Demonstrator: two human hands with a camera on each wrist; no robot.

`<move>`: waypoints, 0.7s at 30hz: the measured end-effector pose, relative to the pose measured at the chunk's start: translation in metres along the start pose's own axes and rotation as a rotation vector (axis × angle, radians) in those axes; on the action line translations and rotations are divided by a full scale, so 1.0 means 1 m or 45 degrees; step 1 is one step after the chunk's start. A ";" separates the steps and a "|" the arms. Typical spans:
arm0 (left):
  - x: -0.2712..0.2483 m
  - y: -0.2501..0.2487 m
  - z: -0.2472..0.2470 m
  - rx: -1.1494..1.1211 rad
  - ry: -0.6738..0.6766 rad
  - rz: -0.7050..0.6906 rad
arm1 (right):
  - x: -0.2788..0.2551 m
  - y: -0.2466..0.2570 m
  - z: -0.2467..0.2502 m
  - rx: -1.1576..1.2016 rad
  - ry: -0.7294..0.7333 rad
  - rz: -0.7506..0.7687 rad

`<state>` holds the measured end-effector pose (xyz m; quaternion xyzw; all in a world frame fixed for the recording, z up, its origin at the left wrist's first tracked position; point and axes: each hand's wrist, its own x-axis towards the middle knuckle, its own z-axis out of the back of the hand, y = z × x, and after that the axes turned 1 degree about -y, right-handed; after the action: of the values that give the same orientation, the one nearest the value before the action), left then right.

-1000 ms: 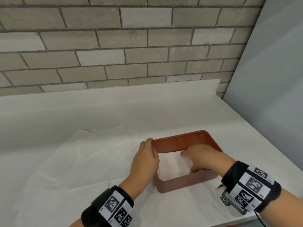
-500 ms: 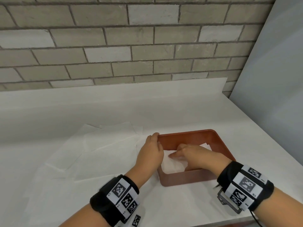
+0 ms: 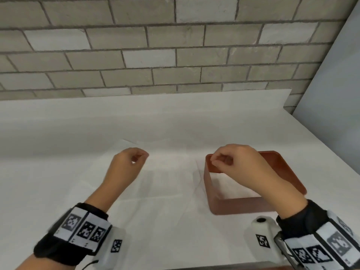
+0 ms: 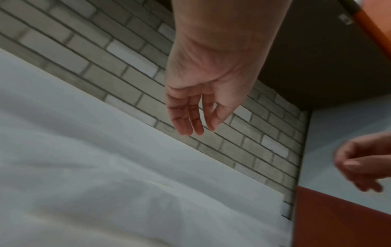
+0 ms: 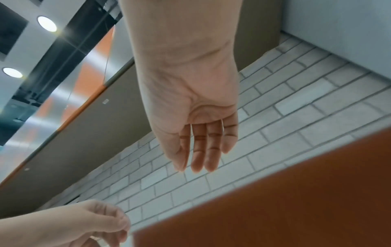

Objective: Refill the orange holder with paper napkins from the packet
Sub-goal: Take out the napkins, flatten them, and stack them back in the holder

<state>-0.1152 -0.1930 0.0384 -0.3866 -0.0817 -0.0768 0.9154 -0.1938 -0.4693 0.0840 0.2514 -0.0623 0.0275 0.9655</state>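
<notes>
Both hands lifted above the desk [image 3: 194, 121], holding nothing.
Left hand [image 3: 127, 162] and right hand [image 3: 239, 162] hang relaxed; napkins [image 3: 233, 187] lie inside the orange holder [image 3: 241, 208].

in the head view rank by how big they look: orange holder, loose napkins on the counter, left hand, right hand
1. Loose napkins, the widest spread.
2. Orange holder.
3. Right hand and left hand: the right looks slightly bigger, but both are raised toward the camera, so I would not rank them.

The orange holder [image 3: 241, 208] is a low, open-topped square tray with rounded corners, flat on the white counter [image 3: 175, 121]. White napkins [image 3: 231, 187] lie inside it. More loose napkins [image 3: 165, 178] lie spread just left of the holder.
</notes>
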 end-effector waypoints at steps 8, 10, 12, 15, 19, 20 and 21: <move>0.056 0.058 0.007 0.371 0.253 -0.142 | 0.027 0.070 -0.071 -0.099 0.154 0.136; 0.066 0.071 -0.006 0.524 0.429 -0.209 | 0.031 0.078 -0.099 -0.170 0.278 0.143; 0.074 0.082 -0.017 0.626 0.562 -0.225 | 0.035 0.080 -0.124 -0.245 0.385 0.132; 0.092 0.094 -0.023 0.593 0.502 -0.229 | 0.047 0.077 -0.143 -0.292 0.426 0.066; 0.119 0.104 -0.021 0.562 0.518 -0.092 | 0.074 0.077 -0.145 -0.329 0.444 -0.063; 0.124 0.105 -0.021 0.563 0.540 -0.056 | 0.080 0.077 -0.144 -0.347 0.475 -0.105; 0.128 0.105 -0.022 0.572 0.555 -0.030 | 0.085 0.077 -0.144 -0.362 0.510 -0.138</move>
<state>0.0328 -0.1459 -0.0233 -0.1479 0.0971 -0.1486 0.9729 -0.1005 -0.3305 0.0081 0.1055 0.1404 0.0161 0.9843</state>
